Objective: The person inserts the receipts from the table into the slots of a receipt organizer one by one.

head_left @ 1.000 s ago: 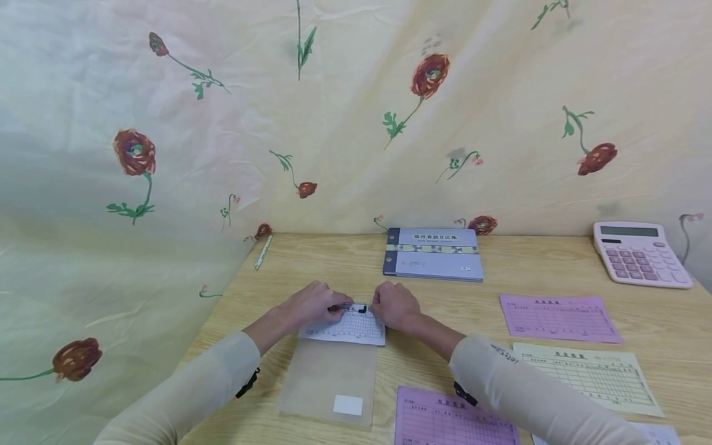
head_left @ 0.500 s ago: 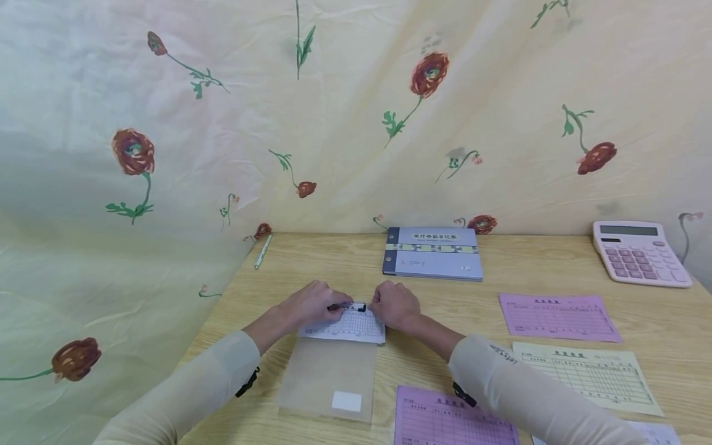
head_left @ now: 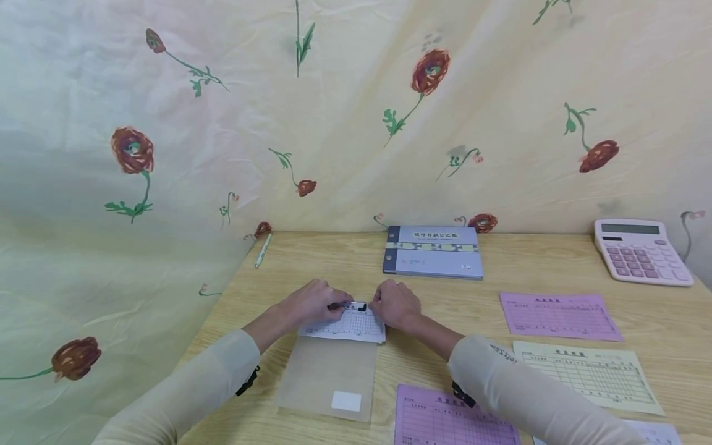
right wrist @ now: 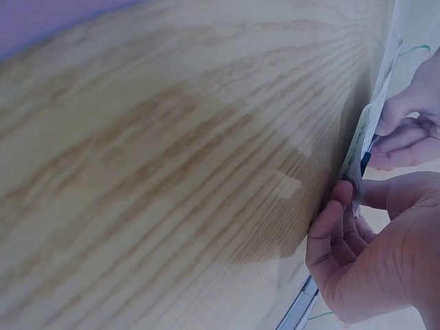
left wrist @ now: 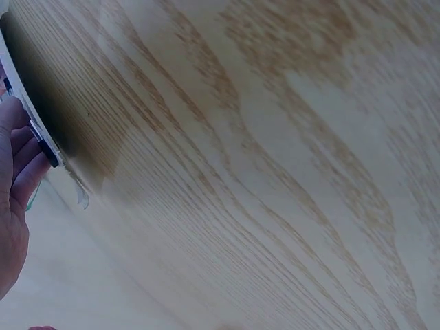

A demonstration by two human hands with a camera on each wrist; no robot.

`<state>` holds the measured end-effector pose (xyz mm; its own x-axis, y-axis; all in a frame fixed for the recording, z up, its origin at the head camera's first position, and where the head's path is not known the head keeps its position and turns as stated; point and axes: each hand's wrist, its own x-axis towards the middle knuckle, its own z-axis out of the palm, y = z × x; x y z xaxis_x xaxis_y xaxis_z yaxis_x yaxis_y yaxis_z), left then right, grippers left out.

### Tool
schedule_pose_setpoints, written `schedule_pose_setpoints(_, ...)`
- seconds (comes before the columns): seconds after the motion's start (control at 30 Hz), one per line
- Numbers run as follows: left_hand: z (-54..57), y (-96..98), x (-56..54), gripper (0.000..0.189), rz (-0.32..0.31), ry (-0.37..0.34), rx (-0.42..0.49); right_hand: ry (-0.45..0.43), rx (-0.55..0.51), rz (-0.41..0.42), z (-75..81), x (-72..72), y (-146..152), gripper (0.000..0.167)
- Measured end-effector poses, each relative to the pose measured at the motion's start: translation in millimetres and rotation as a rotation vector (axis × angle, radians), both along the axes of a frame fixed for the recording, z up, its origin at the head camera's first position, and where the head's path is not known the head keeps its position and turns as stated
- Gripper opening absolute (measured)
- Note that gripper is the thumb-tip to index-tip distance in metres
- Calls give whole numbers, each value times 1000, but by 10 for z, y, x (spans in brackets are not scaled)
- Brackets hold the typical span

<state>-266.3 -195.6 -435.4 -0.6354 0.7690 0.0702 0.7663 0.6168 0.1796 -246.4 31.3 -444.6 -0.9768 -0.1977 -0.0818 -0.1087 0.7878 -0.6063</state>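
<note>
A translucent clipboard with a white label lies on the table, a white printed form across its upper part. My left hand grips the metal clip with black ends at its top; in the left wrist view the thumb lies over it and the fingers curl behind. At the form's upper right corner, my right hand pinches the paper edge between thumb and fingers, as the right wrist view shows. Whether the clip's jaw is raised is too small to tell.
Behind the hands lies a blue account book, with a pen to the left and a pink calculator at far right. On the right are a purple form, a pale green form and a nearer purple form.
</note>
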Motion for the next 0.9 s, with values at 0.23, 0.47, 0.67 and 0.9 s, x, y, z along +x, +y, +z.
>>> schedule_pose_setpoints(0.23,7,-4,2,30,-2,-4,-13,-49,-72,26,40,-26,46,15)
schedule_pose_setpoints(0.47,19,1,11,32,26,-27,-28,-163,-239,56,130,9,95,12)
schedule_pose_setpoints(0.67,25,7,20,33,30,-30,-33,-265,-369,-6,129,81,114,20)
schedule_pose_setpoints(0.9,9,0,5,33,16,-17,-36,-264,-404,-60,90,140,110,28)
